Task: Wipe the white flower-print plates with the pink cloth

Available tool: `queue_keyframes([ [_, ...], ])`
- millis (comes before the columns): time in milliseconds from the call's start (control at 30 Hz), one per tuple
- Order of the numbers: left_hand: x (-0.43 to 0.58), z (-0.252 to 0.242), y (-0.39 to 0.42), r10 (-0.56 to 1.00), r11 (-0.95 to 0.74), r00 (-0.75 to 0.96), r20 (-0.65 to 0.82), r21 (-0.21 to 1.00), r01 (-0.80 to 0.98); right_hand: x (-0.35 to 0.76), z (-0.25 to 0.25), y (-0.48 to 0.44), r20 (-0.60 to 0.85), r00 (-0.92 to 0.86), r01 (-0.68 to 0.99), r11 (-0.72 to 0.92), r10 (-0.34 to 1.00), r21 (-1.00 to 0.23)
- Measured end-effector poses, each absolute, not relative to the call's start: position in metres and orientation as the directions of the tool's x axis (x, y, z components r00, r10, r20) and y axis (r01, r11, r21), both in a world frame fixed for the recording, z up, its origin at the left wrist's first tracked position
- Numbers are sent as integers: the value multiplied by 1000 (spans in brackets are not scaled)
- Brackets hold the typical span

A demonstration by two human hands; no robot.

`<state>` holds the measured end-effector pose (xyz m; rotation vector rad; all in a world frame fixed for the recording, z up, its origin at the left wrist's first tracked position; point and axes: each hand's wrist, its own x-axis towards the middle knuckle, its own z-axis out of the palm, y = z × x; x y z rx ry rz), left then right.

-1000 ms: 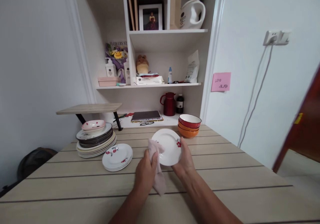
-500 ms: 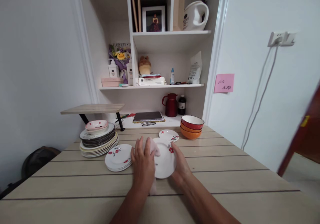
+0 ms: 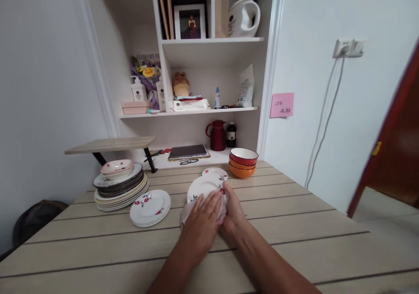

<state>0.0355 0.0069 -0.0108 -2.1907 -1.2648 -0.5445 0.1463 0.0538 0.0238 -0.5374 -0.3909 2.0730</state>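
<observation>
My right hand (image 3: 233, 210) grips the right edge of a white plate with red flowers (image 3: 200, 187), which is tilted above the table. Pressed over the lower part of that plate is a pale pink cloth (image 3: 186, 212), with my left hand (image 3: 203, 217) laid on it, fingers together. The cloth and hand hide much of the plate's near side. Just behind it, another flowered plate (image 3: 212, 171) lies on the table. A short stack of matching plates (image 3: 149, 207) sits left of my hands.
At the left stands a tall stack of plates (image 3: 121, 191) topped by pink-dotted bowls (image 3: 117, 167), near a small raised shelf (image 3: 111, 143). Orange and red bowls (image 3: 242, 163) are nested at the back right. A laptop (image 3: 187, 151), glasses (image 3: 190, 161) and a red jug (image 3: 217, 136) lie beyond.
My left hand and the cloth have moved across the plate to its near right part, close to my right hand. The plate's tilt has changed. The whole view has shifted slightly.
</observation>
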Motion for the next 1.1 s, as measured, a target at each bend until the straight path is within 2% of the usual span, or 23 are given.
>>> queue_keyframes([
  [67, 35, -9, 6, 657, -415, 484, 578, -259, 872, 155, 29, 60, -162, -452, -747, -471, 877, -468],
  [200, 28, -6, 8, 660, -258, 352, 664, -240, 936, 163, 32, 66, -31, -406, -815, -378, 913, -440],
  [300, 22, -4, 9, 664, -133, 229, 712, -189, 973, 156, 27, 62, -12, -479, -778, -431, 878, -458],
  [433, 18, -2, 10, 672, -25, 118, 731, -137, 990, 140, 18, 50, -56, -590, -680, -533, 805, -504],
  [533, 22, -4, 9, 692, -77, 168, 702, -161, 984, 134, 15, 45, -92, -598, -665, -557, 796, -497],
  [700, 33, -11, 6, 705, -319, 385, 595, -219, 922, 139, 15, 50, -248, -493, -668, -546, 834, -507],
  [800, 34, -12, 7, 711, -342, 399, 579, -212, 916, 146, 19, 56, -255, -455, -691, -519, 853, -503],
  [933, 27, -7, 10, 723, -211, 270, 636, -169, 963, 154, 26, 61, -132, -472, -748, -475, 872, -463],
  [1100, 16, -3, 11, 686, 13, 61, 725, -97, 995, 147, 24, 54, -90, -544, -714, -517, 834, -472],
])
